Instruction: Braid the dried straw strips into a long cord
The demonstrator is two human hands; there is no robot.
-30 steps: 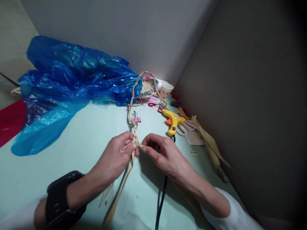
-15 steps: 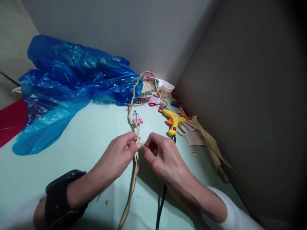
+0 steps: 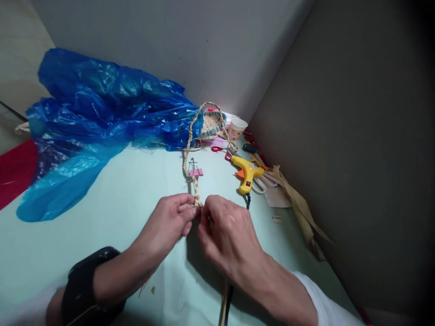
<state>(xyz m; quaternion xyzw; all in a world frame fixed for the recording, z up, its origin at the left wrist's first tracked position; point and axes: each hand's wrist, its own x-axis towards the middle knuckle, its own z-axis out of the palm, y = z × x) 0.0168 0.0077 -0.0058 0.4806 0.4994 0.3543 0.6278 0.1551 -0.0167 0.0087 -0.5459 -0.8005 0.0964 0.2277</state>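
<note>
A pale braided cord (image 3: pixel 196 186) of dried plant fibre runs up the table, caught in a pink binder clip (image 3: pixel 196 172) and looping on behind it. Just below the clip, my left hand (image 3: pixel 171 215) pinches the braid's lower end from the left. Close against it on the right, my right hand (image 3: pixel 227 231) is closed at the same end, its fingertips partly hidden by its own knuckles. A loose fibre strip (image 3: pixel 223 308) shows beneath the right wrist, alongside a black cable.
A yellow glue gun (image 3: pixel 249 173) lies right of the clip, over white-handled scissors (image 3: pixel 260 185). Behind are a paper cup (image 3: pixel 237 128) and a woven basket (image 3: pixel 212 124). Blue plastic bags (image 3: pixel 102 104) fill the back left. Dried husk strips (image 3: pixel 299 206) lie along the right wall.
My right hand has come left and closer against the left hand at the braid's end. The hanging strip has swung from the left side to the right, under my right hand.
</note>
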